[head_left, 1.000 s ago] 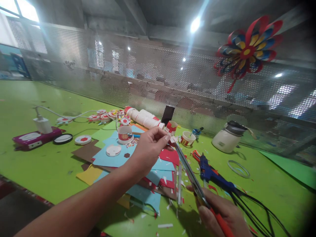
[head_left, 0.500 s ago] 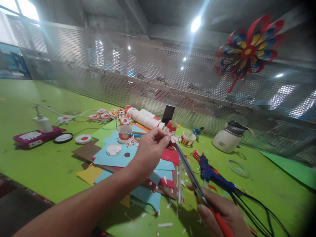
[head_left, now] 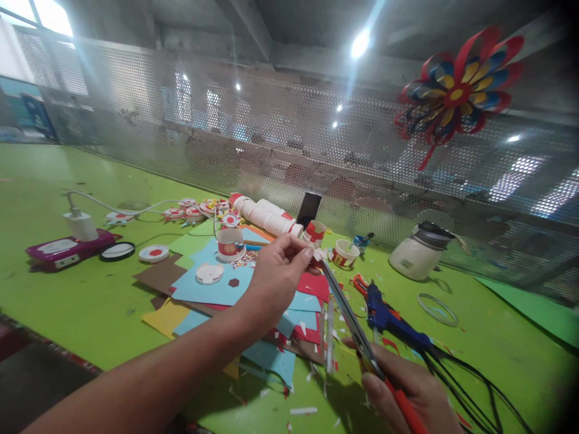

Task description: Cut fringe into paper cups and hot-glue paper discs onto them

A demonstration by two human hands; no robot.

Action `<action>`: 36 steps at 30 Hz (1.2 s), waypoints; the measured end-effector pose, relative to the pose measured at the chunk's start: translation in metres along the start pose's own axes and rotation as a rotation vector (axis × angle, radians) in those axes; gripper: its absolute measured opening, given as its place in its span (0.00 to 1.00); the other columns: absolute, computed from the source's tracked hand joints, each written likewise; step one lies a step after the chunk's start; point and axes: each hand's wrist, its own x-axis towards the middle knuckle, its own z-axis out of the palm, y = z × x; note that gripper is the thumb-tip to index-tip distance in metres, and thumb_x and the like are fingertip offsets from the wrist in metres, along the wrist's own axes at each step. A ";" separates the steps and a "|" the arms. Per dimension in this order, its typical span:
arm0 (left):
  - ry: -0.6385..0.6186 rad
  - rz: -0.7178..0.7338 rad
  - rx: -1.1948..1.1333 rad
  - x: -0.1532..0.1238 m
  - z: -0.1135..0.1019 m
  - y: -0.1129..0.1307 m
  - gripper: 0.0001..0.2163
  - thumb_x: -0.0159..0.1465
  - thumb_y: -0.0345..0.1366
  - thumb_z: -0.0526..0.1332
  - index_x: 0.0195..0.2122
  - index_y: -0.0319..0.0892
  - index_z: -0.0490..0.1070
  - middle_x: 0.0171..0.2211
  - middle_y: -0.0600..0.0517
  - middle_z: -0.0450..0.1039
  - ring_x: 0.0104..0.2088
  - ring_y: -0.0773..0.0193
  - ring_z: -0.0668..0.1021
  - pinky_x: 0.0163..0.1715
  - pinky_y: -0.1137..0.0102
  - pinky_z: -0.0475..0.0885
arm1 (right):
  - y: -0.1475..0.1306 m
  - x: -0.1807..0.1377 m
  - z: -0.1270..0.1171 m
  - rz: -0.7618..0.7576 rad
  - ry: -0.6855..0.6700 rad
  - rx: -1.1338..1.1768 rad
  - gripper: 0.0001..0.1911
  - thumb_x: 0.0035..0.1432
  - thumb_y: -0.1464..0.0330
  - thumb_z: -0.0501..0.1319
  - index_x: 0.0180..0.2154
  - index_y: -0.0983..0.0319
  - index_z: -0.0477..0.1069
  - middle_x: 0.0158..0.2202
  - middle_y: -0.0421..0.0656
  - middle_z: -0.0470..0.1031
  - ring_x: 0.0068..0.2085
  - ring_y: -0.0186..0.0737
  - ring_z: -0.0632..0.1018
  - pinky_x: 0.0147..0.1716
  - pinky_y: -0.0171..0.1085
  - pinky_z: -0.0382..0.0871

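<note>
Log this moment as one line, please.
left hand: pinching small white piece | right hand: holding scissors | blades: pointing toward piece | blue glue gun: on green table

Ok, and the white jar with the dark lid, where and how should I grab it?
I'd grip the white jar around its rounded body, below the dark lid, probably from the near side: it stands upright, with the body broadest and its near side unblocked.
</note>
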 end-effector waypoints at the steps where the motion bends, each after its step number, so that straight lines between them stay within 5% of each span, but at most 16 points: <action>1: -0.002 -0.001 -0.004 0.000 0.000 0.000 0.04 0.57 0.29 0.60 0.27 0.36 0.66 0.25 0.52 0.71 0.26 0.70 0.74 0.32 0.71 0.72 | 0.000 0.000 0.000 0.000 -0.010 -0.011 0.18 0.55 0.58 0.56 0.38 0.62 0.78 0.18 0.39 0.72 0.17 0.34 0.70 0.18 0.30 0.64; 12: 0.000 0.002 -0.013 0.001 0.001 0.000 0.04 0.56 0.30 0.60 0.27 0.36 0.66 0.25 0.51 0.71 0.26 0.70 0.74 0.32 0.71 0.72 | 0.007 0.004 -0.006 -0.176 -0.099 -0.107 0.16 0.57 0.63 0.56 0.40 0.64 0.76 0.20 0.39 0.74 0.16 0.33 0.72 0.15 0.28 0.65; 26: -0.005 -0.015 -0.024 -0.001 0.001 0.002 0.03 0.56 0.29 0.60 0.27 0.36 0.66 0.25 0.51 0.72 0.26 0.69 0.74 0.33 0.70 0.71 | 0.001 -0.001 -0.002 -0.037 0.000 -0.015 0.17 0.55 0.58 0.57 0.37 0.61 0.78 0.21 0.40 0.76 0.19 0.35 0.74 0.20 0.30 0.67; 36: -0.062 -0.044 0.015 0.004 -0.005 0.007 0.04 0.57 0.28 0.59 0.26 0.36 0.65 0.23 0.52 0.71 0.24 0.70 0.74 0.30 0.71 0.70 | 0.006 -0.001 -0.002 -0.036 -0.049 0.008 0.16 0.55 0.60 0.57 0.39 0.62 0.76 0.21 0.39 0.74 0.19 0.34 0.71 0.20 0.30 0.65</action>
